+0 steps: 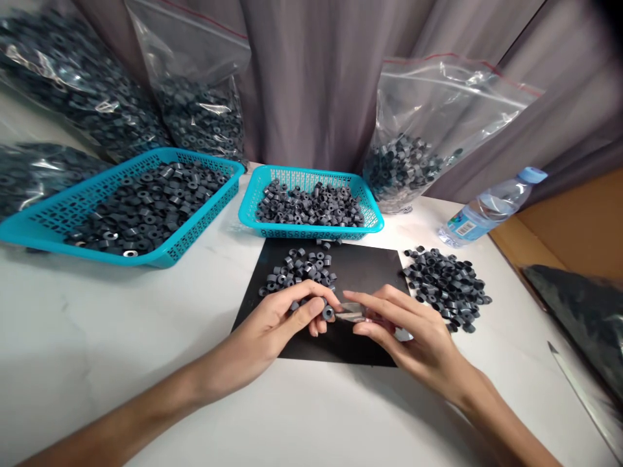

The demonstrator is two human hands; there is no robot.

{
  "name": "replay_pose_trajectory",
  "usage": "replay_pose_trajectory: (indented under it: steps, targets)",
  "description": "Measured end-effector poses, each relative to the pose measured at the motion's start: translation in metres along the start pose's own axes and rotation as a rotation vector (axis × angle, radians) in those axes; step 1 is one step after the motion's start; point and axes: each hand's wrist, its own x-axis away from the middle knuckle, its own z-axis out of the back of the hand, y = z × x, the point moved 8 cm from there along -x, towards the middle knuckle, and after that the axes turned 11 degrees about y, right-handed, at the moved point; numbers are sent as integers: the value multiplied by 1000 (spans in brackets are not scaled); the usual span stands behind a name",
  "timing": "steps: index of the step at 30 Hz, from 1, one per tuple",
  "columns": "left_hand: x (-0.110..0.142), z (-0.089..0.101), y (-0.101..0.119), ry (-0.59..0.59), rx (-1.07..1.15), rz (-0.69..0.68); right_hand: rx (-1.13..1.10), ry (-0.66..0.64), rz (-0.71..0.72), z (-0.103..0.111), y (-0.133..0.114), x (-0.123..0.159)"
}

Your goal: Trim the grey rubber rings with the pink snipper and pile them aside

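In the head view, the left hand (pixel 277 321) pinches one small grey ring (pixel 328 313) between thumb and fingers; the ring is short and round like a tube, with a hole in its middle, and it is above the black mat (pixel 341 347). The right hand (pixel 409 321) has its fingers closed around a small shiny tool (pixel 351 312), whose tip is at the ring; its exact shape is partly covered by the fingers. The mat is flat, smooth and has straight edges. It lies on the white table (pixel 204 428), which has faint grey veins like marble

On the far left part of the mat is a loose heap of similar rings (pixel 292 269). To the right, mostly on the table, is a pile of thin dark pieces (pixel 450 285), curved and a little glossy

Farther away stand two turquoise plastic baskets with pierced walls: the left basket (pixel 165 258) is set at an angle, and the middle basket (pixel 311 231) is just beyond the mat. Both hold many grey rings. Behind them, the far left bag (pixel 73 78), the upright bag (pixel 204 123) and the right bag (pixel 403 155) are of clear, wrinkled plastic, with grey pieces inside. A clear bottle (pixel 491 207) with blue cap is at right, before the soft, folded curtain (pixel 316 84)
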Motion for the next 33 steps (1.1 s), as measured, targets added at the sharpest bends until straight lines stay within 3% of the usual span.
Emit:
replay_pose_trajectory:
  steps: [4,12,33]
  targets:
    - [0,-1,-5,-28,17,61,76,44,101,2,-4,0]
    - [3,-5,-10,-72,15,94,157,65,141,-1,-5,-1]
    - [2,1,-9,2,25,61,301,198,230,1,-17,-1]
